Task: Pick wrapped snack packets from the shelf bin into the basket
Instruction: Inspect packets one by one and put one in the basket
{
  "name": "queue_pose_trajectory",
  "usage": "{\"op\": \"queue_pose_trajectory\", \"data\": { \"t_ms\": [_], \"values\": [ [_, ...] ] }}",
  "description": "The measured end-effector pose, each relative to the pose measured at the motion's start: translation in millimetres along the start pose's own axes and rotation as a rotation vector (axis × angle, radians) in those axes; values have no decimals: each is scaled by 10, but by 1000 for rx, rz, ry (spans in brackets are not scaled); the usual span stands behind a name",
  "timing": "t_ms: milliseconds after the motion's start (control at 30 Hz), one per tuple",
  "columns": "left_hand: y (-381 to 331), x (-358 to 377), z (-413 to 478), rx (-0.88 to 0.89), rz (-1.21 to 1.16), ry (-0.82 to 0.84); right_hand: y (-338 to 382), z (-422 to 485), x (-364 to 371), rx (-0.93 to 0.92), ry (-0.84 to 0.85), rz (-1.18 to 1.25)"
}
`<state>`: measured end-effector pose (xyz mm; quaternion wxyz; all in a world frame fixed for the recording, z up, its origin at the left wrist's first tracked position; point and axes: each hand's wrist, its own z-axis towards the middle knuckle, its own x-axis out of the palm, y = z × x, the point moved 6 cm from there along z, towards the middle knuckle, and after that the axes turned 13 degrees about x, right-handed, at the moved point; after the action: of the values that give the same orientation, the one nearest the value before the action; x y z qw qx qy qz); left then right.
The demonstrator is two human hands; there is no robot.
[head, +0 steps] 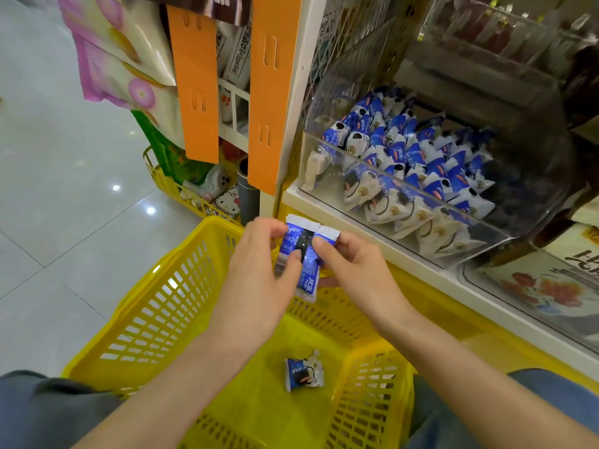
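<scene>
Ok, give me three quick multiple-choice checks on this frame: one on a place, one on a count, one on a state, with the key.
1. Where is the held packet?
A. on the floor tiles
B. on the top shelf
C. over the yellow basket

2. How many packets lie inside the basket?
A. none
B. one
C. three

3. How do the hands stand on the held packet?
A. both pinch it
B. just one grips it
C. neither touches it

Key: 1 C, it hangs above the basket's far side. 2 B, a single packet lies on the basket floor. 3 A, the left hand and right hand each pinch it.
</scene>
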<state>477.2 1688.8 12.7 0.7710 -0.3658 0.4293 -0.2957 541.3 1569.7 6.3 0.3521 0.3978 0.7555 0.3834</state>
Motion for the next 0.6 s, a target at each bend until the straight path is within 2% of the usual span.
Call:
{"op": "queue_pose_trajectory", "data": {
  "t_ms": [67,167,367,500,600],
  "values": [
    [16,32,-15,3,7,25,8,-24,-2,-37,-35,-88],
    [59,45,-6,-17,-8,16,94,-112,5,-191,-98,-295],
    [43,26,37,23,-67,18,193,-228,14,-403,-183,-521],
    [73,54,17,38,-32,58,191,-229,54,-451,-226,-599],
    [130,79,19,22,-5,61,152,-173,67,-407,-197,-552]
  ]
}}
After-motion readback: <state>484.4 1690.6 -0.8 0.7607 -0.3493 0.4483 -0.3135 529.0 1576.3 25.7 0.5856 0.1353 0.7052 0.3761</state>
